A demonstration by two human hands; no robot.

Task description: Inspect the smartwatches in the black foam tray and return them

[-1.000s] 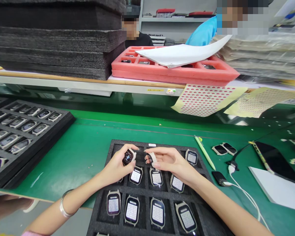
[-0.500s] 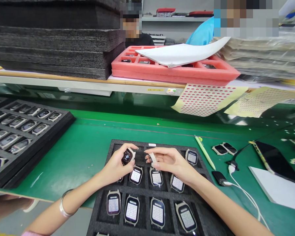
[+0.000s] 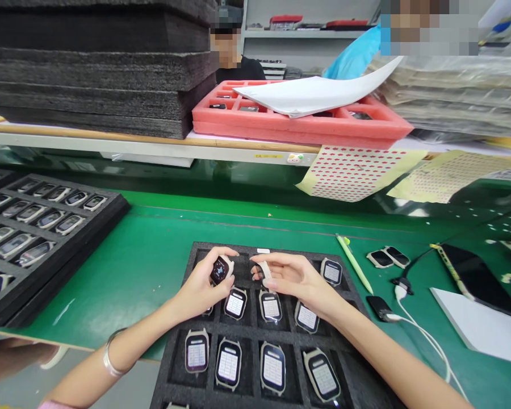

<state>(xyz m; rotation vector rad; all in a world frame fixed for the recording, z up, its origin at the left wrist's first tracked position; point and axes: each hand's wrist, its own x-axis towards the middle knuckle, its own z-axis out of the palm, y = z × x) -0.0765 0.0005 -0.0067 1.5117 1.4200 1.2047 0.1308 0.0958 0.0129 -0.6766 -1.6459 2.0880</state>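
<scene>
At your far left, a foam tray (image 3: pixel 120 209) of watches sits on the green table (image 3: pixel 153 233). Your left hand (image 3: pixel 202 284) grips a lit watch (image 3: pixel 220 271) between thumb and fingers, above the upper rows of the front tray (image 3: pixel 250 363), where more watches lie in compartments. Just beside it, your right hand (image 3: pixel 298 278) pinches a second watch (image 3: pixel 264 272), seen edge-on. Farther right lie a green pen (image 3: pixel 354 263), two loose watches (image 3: pixel 381 259) partly overlapping, and a phone (image 3: pixel 474 278).
</scene>
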